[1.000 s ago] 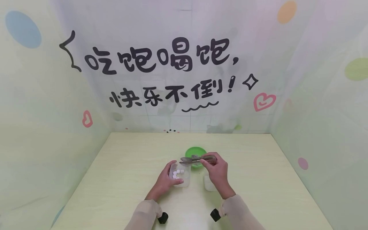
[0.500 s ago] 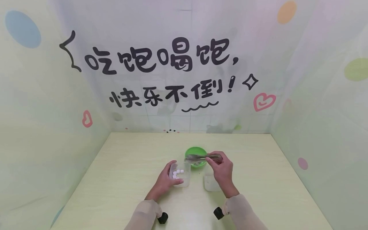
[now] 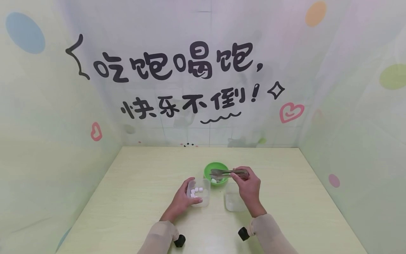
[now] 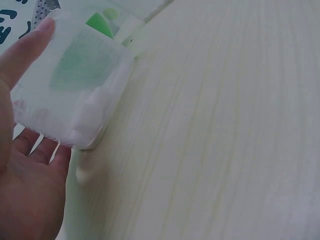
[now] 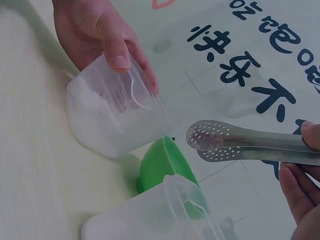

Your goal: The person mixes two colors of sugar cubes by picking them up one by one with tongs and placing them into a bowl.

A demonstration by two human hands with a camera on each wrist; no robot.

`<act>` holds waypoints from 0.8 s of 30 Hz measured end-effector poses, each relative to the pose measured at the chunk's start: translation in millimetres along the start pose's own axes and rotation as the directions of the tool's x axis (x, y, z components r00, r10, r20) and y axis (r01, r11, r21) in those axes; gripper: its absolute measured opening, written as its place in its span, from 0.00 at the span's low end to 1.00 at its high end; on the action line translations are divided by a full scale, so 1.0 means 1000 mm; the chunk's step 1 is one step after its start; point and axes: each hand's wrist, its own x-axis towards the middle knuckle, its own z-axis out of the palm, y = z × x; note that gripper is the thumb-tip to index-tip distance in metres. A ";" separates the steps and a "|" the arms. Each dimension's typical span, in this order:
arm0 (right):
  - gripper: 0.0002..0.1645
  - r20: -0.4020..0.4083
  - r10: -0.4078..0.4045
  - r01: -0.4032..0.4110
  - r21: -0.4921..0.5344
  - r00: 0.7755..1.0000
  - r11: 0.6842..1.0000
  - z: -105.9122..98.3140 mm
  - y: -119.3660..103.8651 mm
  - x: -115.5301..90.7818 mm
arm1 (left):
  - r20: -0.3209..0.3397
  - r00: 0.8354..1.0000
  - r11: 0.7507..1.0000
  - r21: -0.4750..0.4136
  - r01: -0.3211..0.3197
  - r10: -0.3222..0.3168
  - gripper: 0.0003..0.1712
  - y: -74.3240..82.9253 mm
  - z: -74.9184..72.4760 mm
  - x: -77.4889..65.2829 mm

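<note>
My left hand point(image 3: 184, 201) grips a clear plastic container point(image 4: 82, 75) at its side, thumb over the near edge and fingers on the far side. Inside lie several small white marshmallow-like pieces point(image 3: 192, 191). In my right hand point(image 3: 250, 190) a pair of metal tongs point(image 5: 265, 145) is pinched, its round perforated ends pointing left. Those ends hang over the green bowl point(image 5: 159, 165), just beyond the container. Below them in the bowl shows a white piece point(image 3: 214, 181). Whether the tong ends enclose anything, I cannot tell.
A second clear plastic container point(image 3: 232, 203) stands on the pale wooden table point(image 3: 146, 173), partly under my right hand and wrist. A printed cloth backdrop point(image 3: 190, 31) with large black lettering rises behind the table and along both sides.
My right hand has moved right with the tongs, from above the left container's far edge to over the green bowl. A white piece now shows in the bowl. The left hand stays put.
</note>
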 end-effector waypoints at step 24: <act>0.13 0.128 0.100 -0.099 -0.012 0.987 0.995 0.026 -0.009 -0.021 | -0.005 1.000 1.000 0.017 0.001 -0.001 0.53 0.004 0.000 -0.001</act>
